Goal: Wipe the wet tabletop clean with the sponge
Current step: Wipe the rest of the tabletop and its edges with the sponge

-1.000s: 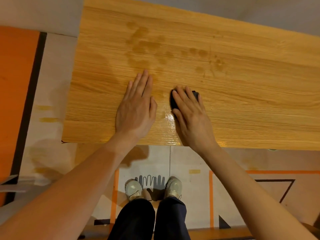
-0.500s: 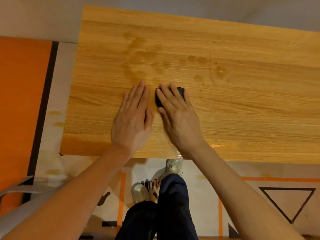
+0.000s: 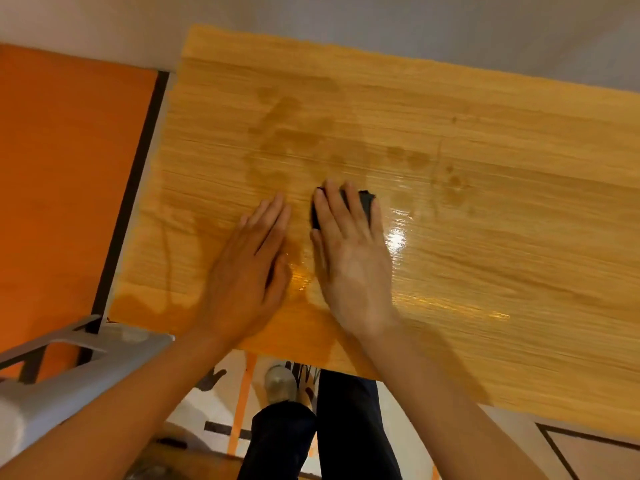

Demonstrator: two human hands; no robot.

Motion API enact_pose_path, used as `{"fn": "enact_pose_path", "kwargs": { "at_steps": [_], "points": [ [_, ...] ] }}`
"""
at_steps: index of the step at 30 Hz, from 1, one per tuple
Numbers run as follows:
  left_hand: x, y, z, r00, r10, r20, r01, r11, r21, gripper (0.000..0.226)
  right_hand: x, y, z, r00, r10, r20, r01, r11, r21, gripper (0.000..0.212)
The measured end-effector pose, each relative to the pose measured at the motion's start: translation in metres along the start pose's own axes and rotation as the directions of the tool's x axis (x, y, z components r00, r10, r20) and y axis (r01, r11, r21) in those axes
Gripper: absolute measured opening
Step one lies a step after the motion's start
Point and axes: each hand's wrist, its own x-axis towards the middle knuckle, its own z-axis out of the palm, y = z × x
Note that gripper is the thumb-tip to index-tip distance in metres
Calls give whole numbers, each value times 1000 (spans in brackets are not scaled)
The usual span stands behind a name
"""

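The wooden tabletop fills most of the head view. Dark wet patches lie on it just beyond my fingers, and a glossy wet streak shines beside my right hand. My right hand lies flat with straight fingers pressing down on the dark sponge. Only the sponge's far right corner and its left edge show past the fingers. My left hand rests flat on the table just left of it, holding nothing.
An orange floor panel with a black border runs along the table's left side. A grey metal frame juts in at lower left. My legs and a shoe stand below the near edge. A grey wall lies behind.
My right hand has slid the sponge left and then farther from the near edge, toward the dark wet patches. My left hand stays flat beside it. The view has shifted right.
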Motion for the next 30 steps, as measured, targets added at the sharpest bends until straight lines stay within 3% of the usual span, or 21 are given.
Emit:
{"fn": "enact_pose_path", "kwargs": {
  "at_steps": [3,7,10,13,16,19,23,27,30],
  "points": [
    [-2,0,2,1000,-8,-13,8,1000,-25,58,-17,42,-22,996,-61,66,62,998,-14,45],
    [-2,3,0,999,-13,-43,12,999,-37,57,-51,117,-67,985,173,22,-171,983,-67,48],
    [0,4,-1,998,-13,-60,11,999,-30,56,-47,114,-63,961,268,-73,-272,961,-45,47],
    [0,5,-1,998,-10,-57,9,1000,-17,56,-17,69,-32,989,131,-66,-135,989,-54,46],
    [0,6,0,999,-11,-47,11,1000,-10,55,17,17,-7,996,-62,62,67,994,-90,54],
    [-1,7,-1,1000,-28,-10,28,1000,-8,55,17,26,-15,974,-170,151,182,981,-70,59],
    [3,3,-7,999,-45,31,47,995,-83,58,-40,103,-48,993,-82,86,77,995,63,52],
    [54,-17,-19,999,-53,5,53,994,-99,59,-40,139,-78,987,-93,132,92,996,15,48],
    [102,-36,-23,999,19,-28,-19,1000,-19,58,16,143,-72,994,105,-22,-106,993,-44,47]
  ]
}}
